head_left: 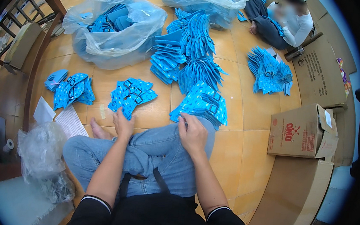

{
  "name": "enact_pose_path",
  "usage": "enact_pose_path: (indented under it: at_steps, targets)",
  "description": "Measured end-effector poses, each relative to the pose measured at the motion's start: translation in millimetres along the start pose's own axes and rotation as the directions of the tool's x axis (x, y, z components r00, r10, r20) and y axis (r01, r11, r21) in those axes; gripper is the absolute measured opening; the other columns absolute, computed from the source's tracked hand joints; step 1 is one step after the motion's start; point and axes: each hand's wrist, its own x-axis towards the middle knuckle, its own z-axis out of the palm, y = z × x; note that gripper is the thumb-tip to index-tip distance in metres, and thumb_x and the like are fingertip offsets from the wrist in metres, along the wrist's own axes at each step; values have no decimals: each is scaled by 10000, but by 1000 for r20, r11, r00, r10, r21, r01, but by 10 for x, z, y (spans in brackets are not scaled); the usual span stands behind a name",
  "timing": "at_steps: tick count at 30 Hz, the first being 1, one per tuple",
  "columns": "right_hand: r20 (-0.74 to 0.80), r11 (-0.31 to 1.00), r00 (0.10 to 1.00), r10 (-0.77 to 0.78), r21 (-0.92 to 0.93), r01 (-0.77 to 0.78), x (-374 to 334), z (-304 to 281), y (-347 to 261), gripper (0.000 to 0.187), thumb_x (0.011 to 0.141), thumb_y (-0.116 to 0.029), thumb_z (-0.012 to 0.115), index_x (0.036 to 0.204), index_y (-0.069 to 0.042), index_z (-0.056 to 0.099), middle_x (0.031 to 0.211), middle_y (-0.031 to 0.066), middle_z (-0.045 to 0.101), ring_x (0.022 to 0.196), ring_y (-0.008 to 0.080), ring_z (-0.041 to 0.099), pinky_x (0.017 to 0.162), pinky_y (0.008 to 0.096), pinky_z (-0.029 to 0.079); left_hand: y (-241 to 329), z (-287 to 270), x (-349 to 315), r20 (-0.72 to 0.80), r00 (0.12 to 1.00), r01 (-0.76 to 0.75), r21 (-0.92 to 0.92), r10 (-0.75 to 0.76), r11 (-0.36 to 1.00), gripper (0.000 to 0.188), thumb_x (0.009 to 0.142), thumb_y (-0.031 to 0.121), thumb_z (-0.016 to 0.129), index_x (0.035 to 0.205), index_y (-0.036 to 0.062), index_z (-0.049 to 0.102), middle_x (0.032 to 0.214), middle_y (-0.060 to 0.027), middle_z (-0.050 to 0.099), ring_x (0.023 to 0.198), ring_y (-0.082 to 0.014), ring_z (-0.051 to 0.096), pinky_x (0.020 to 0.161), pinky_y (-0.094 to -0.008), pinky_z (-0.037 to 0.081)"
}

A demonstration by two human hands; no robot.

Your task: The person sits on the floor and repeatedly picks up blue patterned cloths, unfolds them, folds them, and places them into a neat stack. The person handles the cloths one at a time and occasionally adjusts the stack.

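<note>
Just ahead of my left hand [123,125] lies a small pile of blue patterned pieces [133,94]; ahead of my right hand [193,133], a blue patterned stack [204,101]. Both are half curled; whether they grip, I cannot tell.

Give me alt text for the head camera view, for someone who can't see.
Left hand at a small pile of blue patterned pieces, right hand at a larger blue stack, on a tiled floor. Beyond are more blue stacks and clear plastic bags; a co-worker sits upper right.
</note>
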Motion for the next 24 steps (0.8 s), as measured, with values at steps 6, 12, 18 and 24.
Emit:
enact_pose_path:
  at_steps: [6,12,18,24]
  targets:
    - [-12,1000,1000,0,30,1,-18,19,38,118,853,-161,636,926,-78,675,841,101,669,746,298,649,640,400,503,-16,125,-58,-101,992,-72,-2,71,997,579,757,121,727,1279,74,480,1201,-230,448,1130,-405,441,962,-476,391]
    - [-25,1000,1000,1,13,-1,-8,42,2,127,863,-157,633,941,-72,687,832,93,674,673,252,643,593,363,494,-148,185,13,-225,974,-10,-144,-23,989,342,787,46,648,1121,48,576,1132,-205,484,1100,-381,462,949,-460,384]
    - [0,1000,1000,-11,-10,11,-10,14,-20,158,876,-164,626,963,-46,685,875,112,685,677,243,647,610,338,499,-367,163,166,-128,926,291,-361,-356,886,300,745,36,668,1038,20,606,1058,-148,584,962,-293,575,856,-364,459]
    - [-70,993,991,-110,-47,107,-20,18,-22,129,867,-157,627,941,-67,685,833,98,679,659,249,644,583,359,494,-428,256,191,12,843,398,-686,-538,609,352,755,52,663,1091,7,568,935,-136,670,858,-246,641,788,-339,501]
